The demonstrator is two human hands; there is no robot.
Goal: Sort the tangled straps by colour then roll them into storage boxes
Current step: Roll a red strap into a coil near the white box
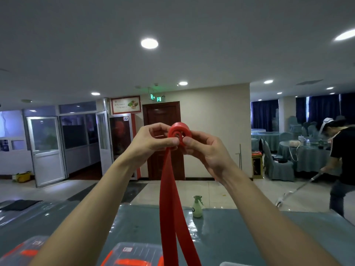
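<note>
Head view: a glossy blue-grey table (240, 233) lies well below the grip, and clear plastic storage boxes with orange latches (134, 253) sit under it. A long flat red strap (169, 198) hangs doubled from the grip. Its top is a coil pinched between the left hand (151, 140) and right hand (205, 150), fingers curled round it. A small pale spray bottle (197, 207) stands below, right of the strap.

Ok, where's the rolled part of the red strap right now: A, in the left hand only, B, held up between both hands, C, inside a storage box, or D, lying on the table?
B: the left hand and right hand both pinch the coil of the red strap, raised above the table, its loose lengths hanging down.
</note>
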